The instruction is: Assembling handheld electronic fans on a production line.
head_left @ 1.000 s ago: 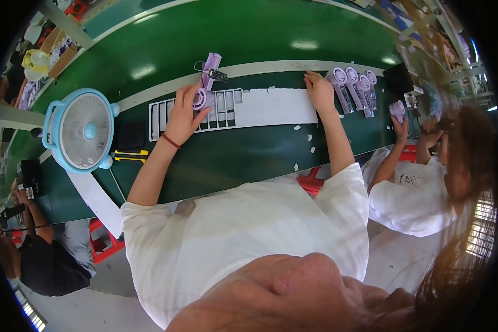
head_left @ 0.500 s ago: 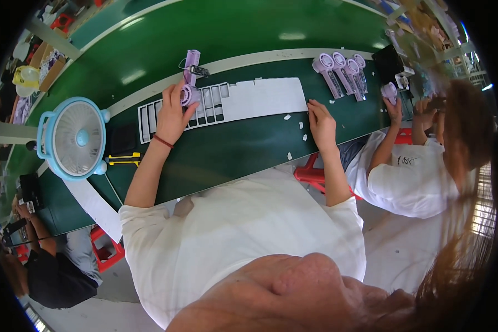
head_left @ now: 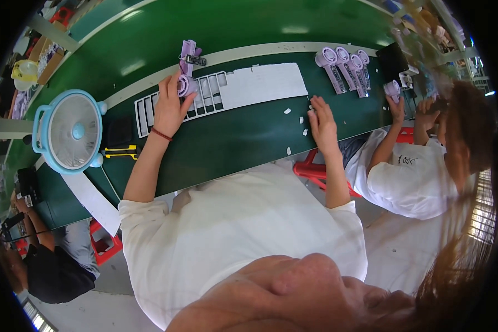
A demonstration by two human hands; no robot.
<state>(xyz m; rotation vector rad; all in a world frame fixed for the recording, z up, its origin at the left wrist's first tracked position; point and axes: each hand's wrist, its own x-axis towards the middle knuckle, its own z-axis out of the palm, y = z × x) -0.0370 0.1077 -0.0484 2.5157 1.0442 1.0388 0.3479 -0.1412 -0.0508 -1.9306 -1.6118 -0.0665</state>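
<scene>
Fan [head_left: 186,70]: located over the slotted part of the sheet [head_left: 265,86], toward the rear of the table [head_left: 232,138]. Long axis runs front to back; ring [head_left: 183,86] near, handle [head_left: 188,48] pointing away. Left hand [head_left: 170,108]: fingers partly closed around the ring, presumably steadying it while leaving the handle clear. Right hand [head_left: 323,123]: fingers extended, apparently empty, though the underside is hidden.

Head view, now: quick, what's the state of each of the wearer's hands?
Left hand: closed on a purple fan part.
Right hand: open, nothing visible in it.
</scene>
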